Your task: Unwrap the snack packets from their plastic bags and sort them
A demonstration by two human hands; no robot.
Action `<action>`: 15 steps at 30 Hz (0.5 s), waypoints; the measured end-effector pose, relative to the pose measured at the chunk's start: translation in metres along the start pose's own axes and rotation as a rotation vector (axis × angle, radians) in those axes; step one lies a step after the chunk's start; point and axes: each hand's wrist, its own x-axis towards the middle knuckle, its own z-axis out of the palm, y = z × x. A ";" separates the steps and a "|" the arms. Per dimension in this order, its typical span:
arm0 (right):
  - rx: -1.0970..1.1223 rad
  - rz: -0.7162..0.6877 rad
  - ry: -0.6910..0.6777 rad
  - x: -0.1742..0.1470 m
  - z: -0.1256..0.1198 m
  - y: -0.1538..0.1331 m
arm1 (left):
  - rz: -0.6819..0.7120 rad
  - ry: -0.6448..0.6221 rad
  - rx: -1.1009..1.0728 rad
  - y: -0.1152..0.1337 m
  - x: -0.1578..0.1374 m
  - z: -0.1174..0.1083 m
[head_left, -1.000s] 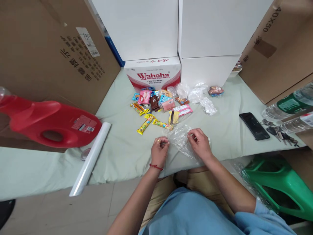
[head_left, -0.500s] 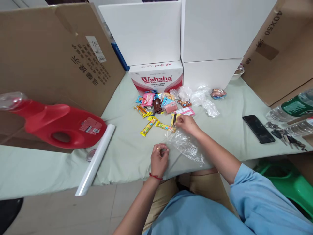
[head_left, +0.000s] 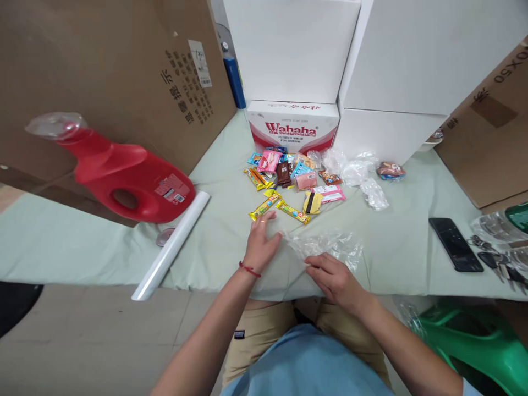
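My left hand, a red string at its wrist, is open with thumb and fingers apart. Its fingertips are just below a yellow wrapped snack bar, and its thumb is beside the left end of a clear plastic bag. On the near side of that crumpled bag, my right hand has its thumb and fingertips closed on the edge. A second yellow bar and a yellow packet with a dark stripe lie beyond the bag. Several colourful snack packets are heaped behind them.
A white-and-red Wahaha box stands behind the snacks. Crumpled clear plastic lies right of them. On the left are a red jug and a white roll; on the right, a black phone and keys.
My right hand has left the striped yellow packet and come back to the bag's near edge. My left hand has moved forward and its fingers have spread. The view has shifted.
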 end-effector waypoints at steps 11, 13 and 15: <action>-0.011 0.048 0.008 -0.005 0.005 -0.003 | 0.212 -0.418 0.031 0.024 -0.004 0.022; -0.029 0.050 0.012 -0.007 0.003 -0.005 | 0.039 -0.247 -0.114 0.017 0.001 0.023; -0.048 0.061 0.013 -0.013 0.003 -0.008 | -0.109 -0.085 -0.227 0.009 0.006 0.022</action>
